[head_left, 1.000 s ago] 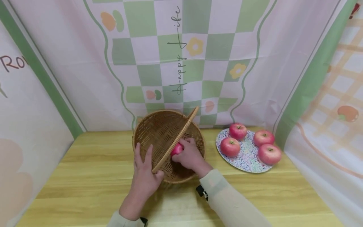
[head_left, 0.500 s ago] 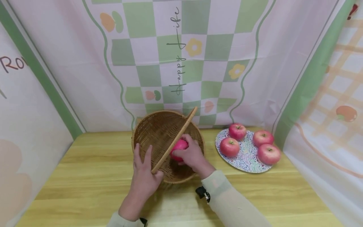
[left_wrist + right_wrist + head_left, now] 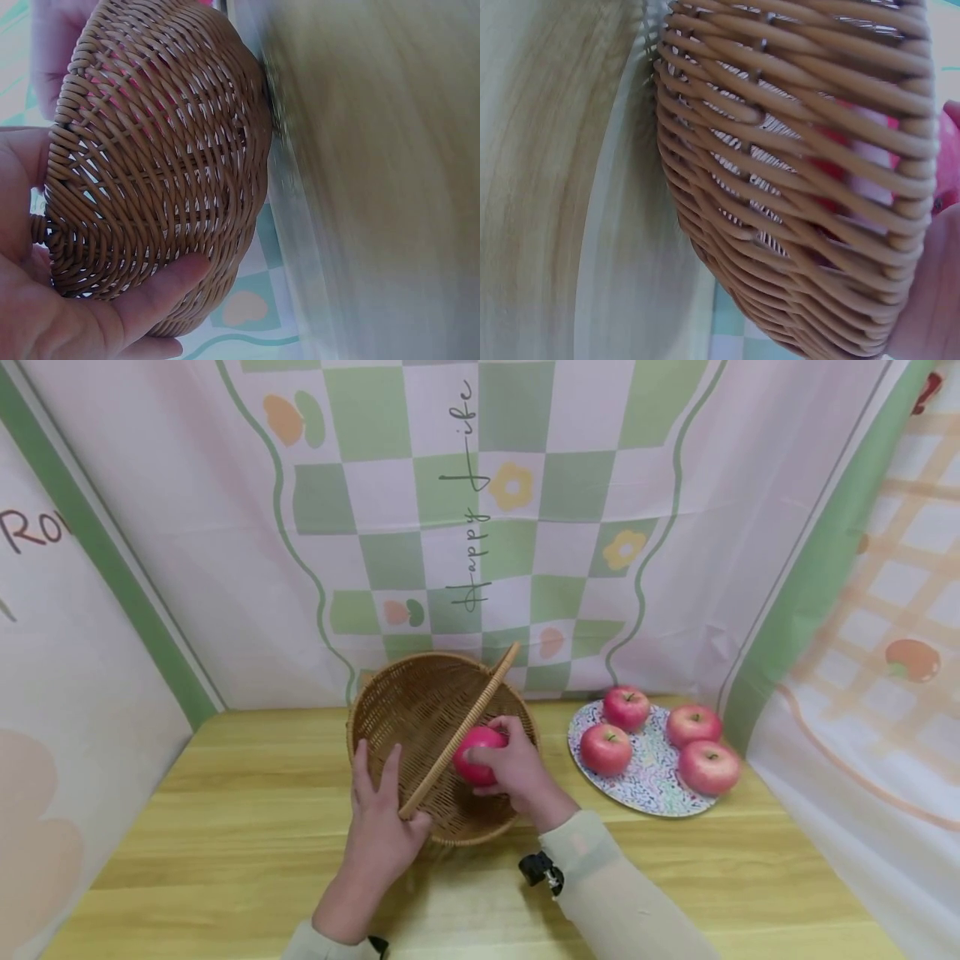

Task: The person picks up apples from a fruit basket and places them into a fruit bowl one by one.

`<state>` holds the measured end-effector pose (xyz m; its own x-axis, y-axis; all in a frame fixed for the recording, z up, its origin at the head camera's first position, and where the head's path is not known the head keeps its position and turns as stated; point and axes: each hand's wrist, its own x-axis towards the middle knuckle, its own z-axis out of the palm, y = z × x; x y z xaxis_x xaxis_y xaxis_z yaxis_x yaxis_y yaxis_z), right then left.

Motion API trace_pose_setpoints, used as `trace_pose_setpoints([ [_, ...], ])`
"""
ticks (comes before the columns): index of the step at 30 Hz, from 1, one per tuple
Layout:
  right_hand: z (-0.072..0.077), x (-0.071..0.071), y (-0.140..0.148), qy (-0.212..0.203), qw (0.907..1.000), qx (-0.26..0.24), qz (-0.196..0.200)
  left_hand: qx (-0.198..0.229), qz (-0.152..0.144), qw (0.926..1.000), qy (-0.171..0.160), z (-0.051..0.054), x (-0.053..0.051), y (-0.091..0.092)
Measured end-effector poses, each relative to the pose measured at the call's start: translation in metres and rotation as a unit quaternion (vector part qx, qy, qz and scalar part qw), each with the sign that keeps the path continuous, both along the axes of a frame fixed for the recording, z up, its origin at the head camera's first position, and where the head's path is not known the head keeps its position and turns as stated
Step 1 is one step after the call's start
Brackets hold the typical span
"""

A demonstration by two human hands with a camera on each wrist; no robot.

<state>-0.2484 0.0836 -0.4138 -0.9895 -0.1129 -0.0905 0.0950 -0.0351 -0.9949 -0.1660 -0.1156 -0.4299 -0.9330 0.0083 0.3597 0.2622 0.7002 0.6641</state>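
A brown wicker basket (image 3: 408,710) with an arched handle (image 3: 468,722) stands on the wooden table. My left hand (image 3: 382,827) grips its near-left rim by the foot of the handle; in the left wrist view the fingers (image 3: 161,292) lie along the outer weave, with the thumb at the rim. Reaching in over the right side, my right hand (image 3: 521,772) holds a red apple (image 3: 478,756) near the rim, right of the handle. Through the weave in the right wrist view, parts of that apple (image 3: 949,161) show. The fingers cover some of it.
To the basket's right, an oval patterned plate (image 3: 652,768) carries several red apples (image 3: 606,749). Behind the table hangs a green-and-white checked cloth (image 3: 510,552). Bare wooden tabletop (image 3: 247,827) lies left of the basket.
The right hand has lifted the apple and drawn it slightly to the right, so more of it shows. The left hand keeps its hold on the rim.
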Motion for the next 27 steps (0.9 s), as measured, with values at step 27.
trace_pose_setpoints([
  [27,0.0024,0.0070,0.0028,0.035,0.9967,-0.037,0.063,-0.007,0.009,0.9999,0.000,0.0003,0.0001,-0.0001],
])
